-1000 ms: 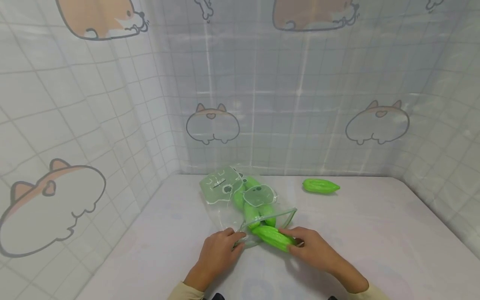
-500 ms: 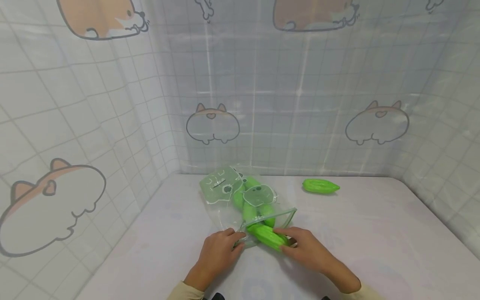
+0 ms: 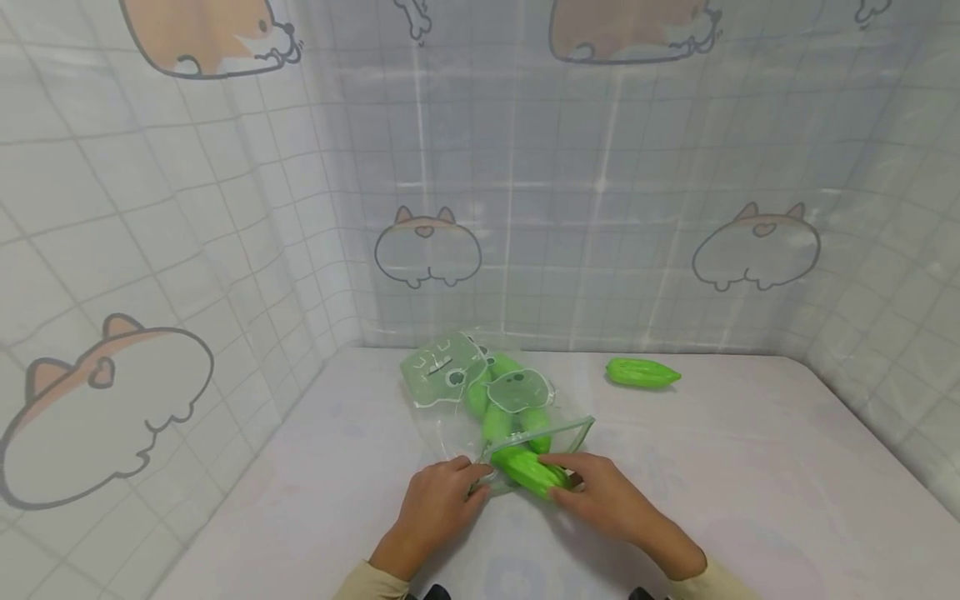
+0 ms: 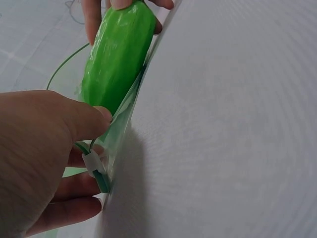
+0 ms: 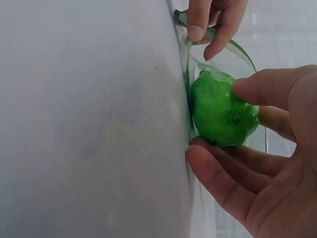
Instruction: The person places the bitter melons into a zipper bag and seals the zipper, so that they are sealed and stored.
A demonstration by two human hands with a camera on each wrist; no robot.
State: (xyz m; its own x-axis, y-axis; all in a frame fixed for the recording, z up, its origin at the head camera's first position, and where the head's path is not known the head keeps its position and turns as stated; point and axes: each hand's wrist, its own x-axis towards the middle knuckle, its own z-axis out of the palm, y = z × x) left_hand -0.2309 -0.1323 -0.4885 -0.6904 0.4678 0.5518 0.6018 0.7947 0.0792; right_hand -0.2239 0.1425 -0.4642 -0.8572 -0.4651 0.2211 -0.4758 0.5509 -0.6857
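My right hand (image 3: 609, 493) grips the rear end of a bright green, ribbed bitter melon (image 3: 528, 472), thumb on one side and fingers on the other in the right wrist view. The melon's front end lies in the mouth of a clear zip bag (image 3: 442, 392) with printed animal faces. Several green vegetables (image 3: 498, 423) lie inside the bag. At the mouth's left corner, my left hand (image 3: 444, 500) pinches the bag's edge. The white zip slider (image 4: 92, 163) shows by its fingers in the left wrist view. The melon's front tip is hidden there behind the left thumb and the plastic.
Another green bitter melon (image 3: 642, 373) lies at the back right of the pale tabletop (image 3: 750, 467). A tiled-pattern sheet (image 3: 585, 167) with cartoon dogs hangs at the back and both sides.
My right hand has moved left and slightly forward, pushing the bitter melon further into the bag's mouth. My left hand and the bag have hardly moved.
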